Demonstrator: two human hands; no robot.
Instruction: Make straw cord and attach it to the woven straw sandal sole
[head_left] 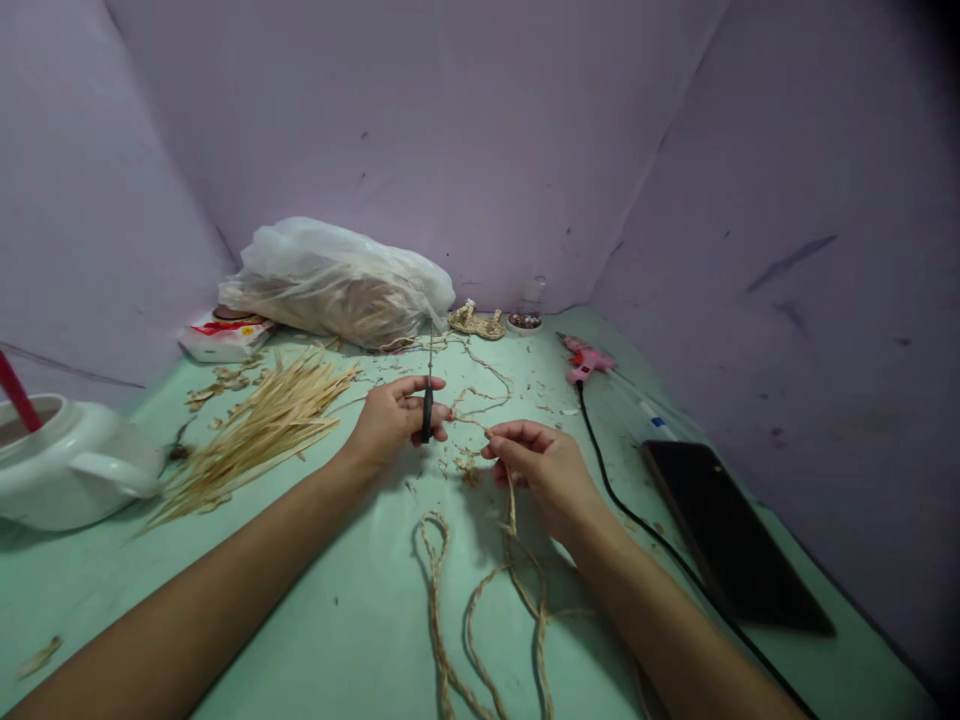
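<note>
Purple walls (420, 130), three in view, around one pale green tabletop (330, 620). Along the back, one white plastic bag (337, 280) with brownish contents, one small woven piece (476, 321) and one container (525, 322) of coloured bits too tiny to count. At left, one white pot (79, 450) with one red stick (19, 393), one box (225, 342), one bundle of straw strips (262, 430), overlapping too much for a count. At right, one pink glue gun (589, 362) with one black cable (611, 490), plus one dark flat device (739, 540).

Two hands near the centre: left hand (396, 415) curled around one black-handled tool (427, 412), upright; right hand (544, 470) pinched narrow on twisted straw cord (511, 505). Short stretch of cord between both hands, then downward from the right fingertips into loose loops on the tabletop. Left-hand contact with the cord, firm or merely touching: impossible to tell.
</note>
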